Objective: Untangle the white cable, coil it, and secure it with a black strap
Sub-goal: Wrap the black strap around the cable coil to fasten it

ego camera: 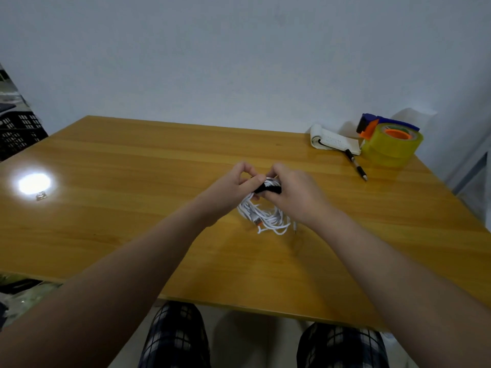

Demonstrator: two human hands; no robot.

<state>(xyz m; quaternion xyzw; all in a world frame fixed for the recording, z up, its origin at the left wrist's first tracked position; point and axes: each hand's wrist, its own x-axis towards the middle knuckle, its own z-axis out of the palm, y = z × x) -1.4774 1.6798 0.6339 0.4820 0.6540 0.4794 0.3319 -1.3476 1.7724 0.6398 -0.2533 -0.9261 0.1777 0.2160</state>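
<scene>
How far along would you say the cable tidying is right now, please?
Done: the white cable lies coiled on the wooden table. In hand: the left hand and right hand both pinch the black strap wrapped at the coil's far side. Left: closing the strap; fingers hide whether it is fastened yet.

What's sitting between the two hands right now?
Head view: the black strap, wrapped over the far end of the coiled white cable. The left hand and right hand both pinch it there.
</scene>
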